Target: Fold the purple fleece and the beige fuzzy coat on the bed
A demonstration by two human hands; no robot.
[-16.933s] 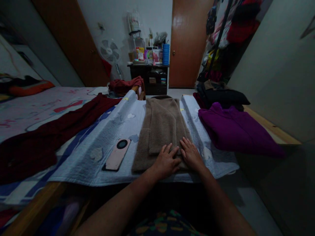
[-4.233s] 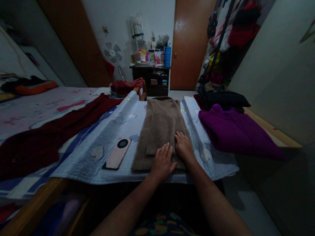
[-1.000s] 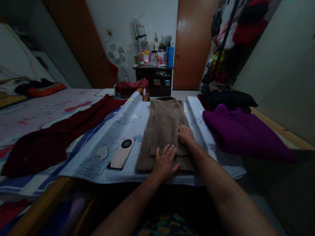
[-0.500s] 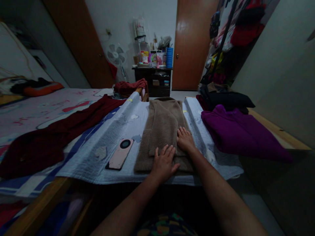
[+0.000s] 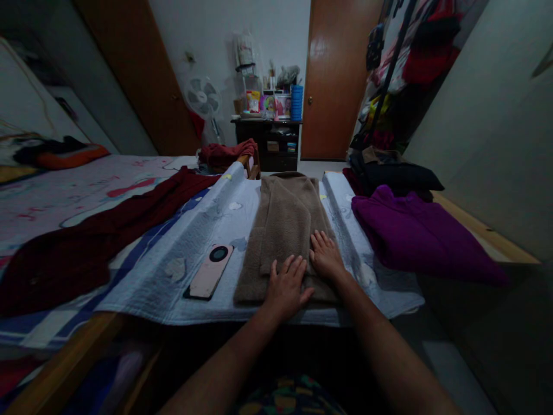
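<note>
A brown fleecy garment (image 5: 285, 219) lies folded into a long rectangle on the pale blue quilted cover (image 5: 173, 305). My left hand (image 5: 287, 285) rests flat on its near part, fingers stretched forward and thumb out to the right. On the garment's right side, my right hand (image 5: 326, 256) lies palm down with its fingers extended. Neither hand grips the fabric. To the left of the garment, a pink phone (image 5: 211, 271) with a round black camera ring lies on the cover.
At right sits a folded purple garment (image 5: 415, 233), with a stack of dark clothes (image 5: 393, 173) behind it. Dark red clothing (image 5: 86, 242) stretches across the bed at left. A wooden bed rail (image 5: 73, 357) runs at lower left. Farther back stand a fan (image 5: 203, 95) and a dark cabinet (image 5: 268, 144).
My right hand has slid slightly toward me along the garment's right side. My left hand stays in about the same place, and the view has shifted a little.
</note>
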